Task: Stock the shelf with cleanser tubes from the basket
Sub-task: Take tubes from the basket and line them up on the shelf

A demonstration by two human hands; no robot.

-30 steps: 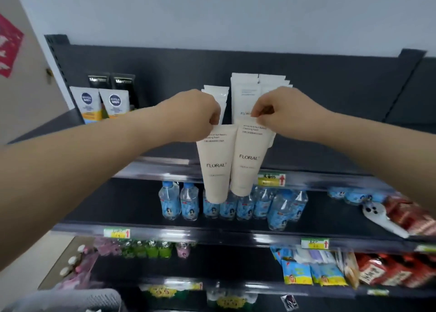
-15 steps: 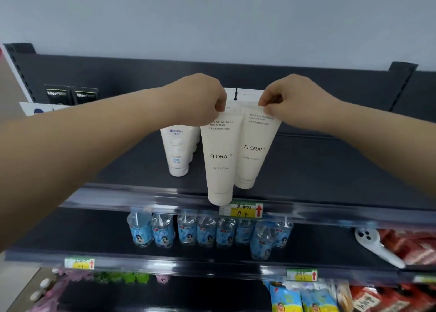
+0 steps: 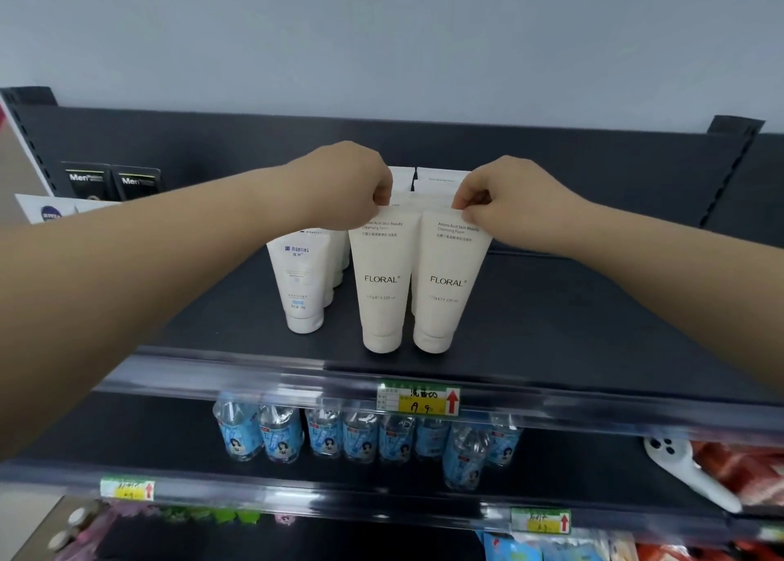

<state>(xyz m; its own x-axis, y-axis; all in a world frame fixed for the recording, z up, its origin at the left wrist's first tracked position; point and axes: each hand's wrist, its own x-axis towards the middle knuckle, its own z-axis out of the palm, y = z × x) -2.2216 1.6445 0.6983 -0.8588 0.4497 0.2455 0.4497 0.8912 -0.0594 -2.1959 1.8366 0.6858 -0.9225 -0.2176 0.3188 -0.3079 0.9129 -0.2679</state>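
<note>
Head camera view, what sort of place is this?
Probably a small shop: dark tiered shelves with yellow price tags, rows of water bottles below, and cleanser tubes lined up.

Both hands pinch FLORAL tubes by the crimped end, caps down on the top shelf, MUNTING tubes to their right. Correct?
Wrong side: the head view shows the MUNTING tubes left of the held tubes, not right. The rest holds: the left hand pinches the left FLORAL tube, the right hand the right FLORAL tube, by the crimped end, caps down on the top shelf.
</note>
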